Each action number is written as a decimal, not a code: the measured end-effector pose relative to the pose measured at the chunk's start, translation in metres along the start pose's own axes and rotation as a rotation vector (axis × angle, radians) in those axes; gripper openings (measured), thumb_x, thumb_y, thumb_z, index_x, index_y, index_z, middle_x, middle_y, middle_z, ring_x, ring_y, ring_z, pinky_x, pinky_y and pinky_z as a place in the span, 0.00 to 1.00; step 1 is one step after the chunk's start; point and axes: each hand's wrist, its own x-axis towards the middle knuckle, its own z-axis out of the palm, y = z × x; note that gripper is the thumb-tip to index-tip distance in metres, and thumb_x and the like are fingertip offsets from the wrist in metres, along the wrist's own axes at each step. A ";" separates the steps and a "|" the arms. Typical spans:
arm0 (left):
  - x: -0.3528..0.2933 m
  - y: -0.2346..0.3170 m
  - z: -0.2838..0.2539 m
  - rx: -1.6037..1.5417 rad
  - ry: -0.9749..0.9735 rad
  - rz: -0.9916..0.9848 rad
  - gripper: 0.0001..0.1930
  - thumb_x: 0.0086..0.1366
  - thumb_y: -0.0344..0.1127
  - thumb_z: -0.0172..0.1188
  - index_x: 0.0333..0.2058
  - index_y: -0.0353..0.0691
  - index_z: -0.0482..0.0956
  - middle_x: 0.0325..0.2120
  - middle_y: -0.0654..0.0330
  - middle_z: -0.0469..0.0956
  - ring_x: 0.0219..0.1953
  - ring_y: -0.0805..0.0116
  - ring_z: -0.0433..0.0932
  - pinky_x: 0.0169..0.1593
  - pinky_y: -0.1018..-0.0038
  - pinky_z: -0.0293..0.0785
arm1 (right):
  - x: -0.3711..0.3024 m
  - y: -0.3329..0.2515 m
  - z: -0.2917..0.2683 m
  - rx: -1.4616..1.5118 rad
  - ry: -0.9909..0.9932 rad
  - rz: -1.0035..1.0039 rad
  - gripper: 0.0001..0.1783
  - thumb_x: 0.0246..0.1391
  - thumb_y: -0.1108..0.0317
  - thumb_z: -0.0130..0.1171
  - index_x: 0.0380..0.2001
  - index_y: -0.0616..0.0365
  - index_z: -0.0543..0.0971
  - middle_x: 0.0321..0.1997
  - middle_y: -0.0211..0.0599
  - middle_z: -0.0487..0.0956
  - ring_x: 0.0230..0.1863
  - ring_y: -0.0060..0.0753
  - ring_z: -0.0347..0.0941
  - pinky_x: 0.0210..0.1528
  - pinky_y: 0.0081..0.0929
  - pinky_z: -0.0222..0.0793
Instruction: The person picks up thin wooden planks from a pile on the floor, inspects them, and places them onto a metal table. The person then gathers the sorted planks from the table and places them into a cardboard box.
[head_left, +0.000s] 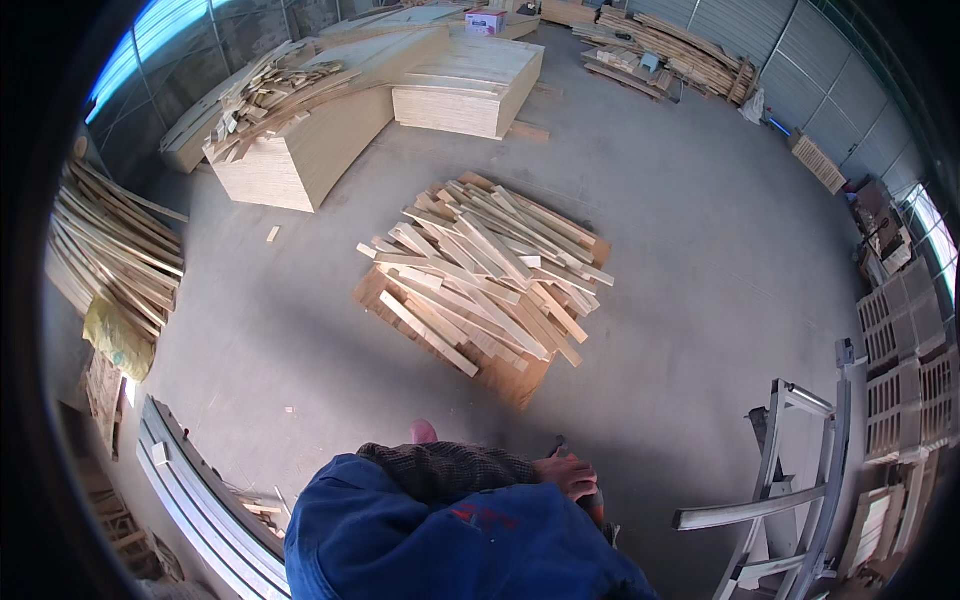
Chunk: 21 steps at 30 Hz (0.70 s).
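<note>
My left forearm, in a dark checked sleeve [445,470], crosses the front of my blue work garment [430,540] toward the right. At its end my left hand [567,474] is closed, its fingers curled over something I cannot make out. A small dark tip [559,442] sticks out just beyond that hand. Below the fingers shows a reddish patch, too small to tell whether it is my right hand or a thing. On the floor ahead lies a loose pile of pale wood strips [480,260], crossing each other on a brown board [515,382].
Large stacks of pale sheets [260,185] stand at the far left, topped with wood scraps [265,100]. Long strips [120,250] and a yellowish sack [118,338] line the left side. Metal profiles [205,505] lie near left; a metal frame [790,480] stands near right. Lumber [680,50] is piled far right.
</note>
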 end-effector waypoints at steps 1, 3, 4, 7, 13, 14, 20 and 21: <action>-0.002 0.007 0.008 -0.021 0.017 -0.015 0.14 0.57 0.40 0.52 0.40 0.45 0.77 0.38 0.61 0.75 0.39 0.61 0.75 0.40 0.63 0.70 | -0.011 0.004 -0.003 0.006 0.010 -0.003 0.04 0.57 0.69 0.58 0.35 0.57 0.79 0.30 0.34 0.79 0.27 0.32 0.75 0.24 0.32 0.68; -0.003 0.017 0.005 -0.018 -0.020 -0.037 0.15 0.57 0.40 0.52 0.42 0.44 0.77 0.39 0.61 0.75 0.39 0.59 0.75 0.39 0.64 0.71 | -0.024 0.006 -0.002 0.011 -0.003 -0.051 0.04 0.57 0.69 0.58 0.34 0.56 0.79 0.30 0.34 0.79 0.27 0.32 0.75 0.25 0.32 0.68; -0.006 0.022 0.002 -0.012 -0.069 -0.046 0.15 0.58 0.39 0.53 0.43 0.43 0.76 0.39 0.60 0.75 0.39 0.58 0.75 0.39 0.64 0.72 | -0.029 0.006 -0.003 0.008 -0.010 -0.076 0.04 0.57 0.70 0.58 0.34 0.56 0.79 0.30 0.34 0.79 0.27 0.32 0.76 0.25 0.33 0.68; -0.021 0.045 0.002 -0.223 -0.329 -0.512 0.16 0.61 0.38 0.52 0.45 0.38 0.75 0.40 0.55 0.75 0.40 0.53 0.75 0.38 0.62 0.73 | -0.042 0.008 0.000 -0.041 -0.053 -0.193 0.03 0.57 0.70 0.58 0.34 0.56 0.79 0.30 0.34 0.79 0.28 0.33 0.76 0.25 0.33 0.68; -0.082 0.063 0.037 -0.168 -0.332 -0.675 0.17 0.70 0.42 0.46 0.48 0.35 0.73 0.45 0.46 0.74 0.47 0.51 0.74 0.45 0.62 0.73 | -0.063 0.069 0.013 0.607 0.093 0.231 0.05 0.58 0.67 0.57 0.31 0.55 0.79 0.33 0.34 0.81 0.33 0.36 0.76 0.30 0.37 0.69; -0.064 0.080 0.010 -0.243 -0.399 -0.826 0.17 0.71 0.42 0.45 0.48 0.35 0.72 0.46 0.45 0.74 0.48 0.52 0.74 0.48 0.62 0.73 | -0.065 0.084 0.012 0.817 0.156 0.405 0.06 0.59 0.67 0.57 0.30 0.55 0.79 0.33 0.34 0.81 0.34 0.37 0.77 0.31 0.38 0.69; -0.077 0.070 -0.022 -0.455 -0.248 -0.845 0.21 0.70 0.47 0.46 0.52 0.38 0.70 0.49 0.48 0.73 0.47 0.54 0.75 0.50 0.62 0.72 | -0.054 0.047 0.064 -0.031 -0.179 0.170 0.12 0.62 0.59 0.53 0.33 0.54 0.80 0.40 0.35 0.81 0.40 0.40 0.76 0.41 0.40 0.70; -0.089 0.062 -0.031 -0.500 -0.209 -0.846 0.21 0.69 0.47 0.46 0.53 0.38 0.70 0.49 0.48 0.73 0.47 0.54 0.75 0.50 0.62 0.72 | -0.050 0.043 0.079 -0.046 -0.215 0.167 0.12 0.62 0.59 0.53 0.33 0.54 0.80 0.40 0.35 0.81 0.40 0.40 0.76 0.41 0.40 0.70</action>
